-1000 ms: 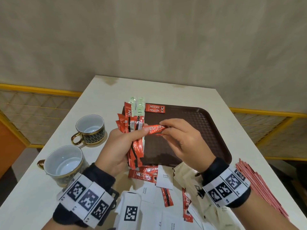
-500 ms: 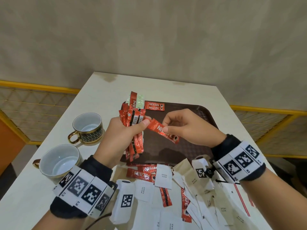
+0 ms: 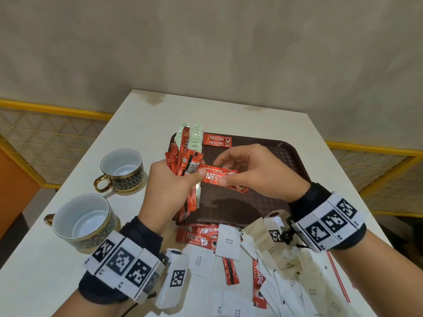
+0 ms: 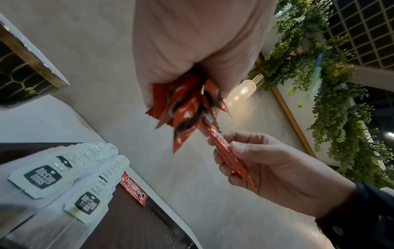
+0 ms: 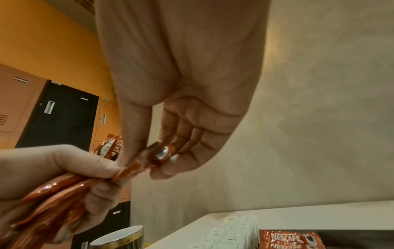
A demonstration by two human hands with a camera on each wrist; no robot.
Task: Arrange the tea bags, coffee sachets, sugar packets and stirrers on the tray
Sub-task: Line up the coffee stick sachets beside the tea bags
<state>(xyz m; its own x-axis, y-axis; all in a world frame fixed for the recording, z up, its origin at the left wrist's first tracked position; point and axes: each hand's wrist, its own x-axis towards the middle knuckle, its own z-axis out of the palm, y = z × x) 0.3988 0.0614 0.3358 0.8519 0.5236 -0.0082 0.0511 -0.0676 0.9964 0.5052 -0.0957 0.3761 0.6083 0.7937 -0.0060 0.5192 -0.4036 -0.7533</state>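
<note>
Coffee sachet (image 3: 220,177) red, thin, light, bendy, a bit slippery; best pinched at flat end. Sits in air over brown tray (image 3: 288,156). Right hand (image 3: 256,172) pinches it with thumb and fingers. Left hand (image 3: 169,186) grips bunch of sachets (image 3: 183,163), thumb touching same sachet. Half second ago sachet slanted more; now flatter, closer to bunch. Tea bags (image 3: 196,136) lie at tray's far left.

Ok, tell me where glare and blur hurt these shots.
Head view: sharp, with edges bowed by the wide lens; soft shadow on the tray. Left wrist view: a lit lamp flares behind the bunch of coffee sachets. Right wrist view: the pinched sachet is blurred, with a glint on its foil.
</note>
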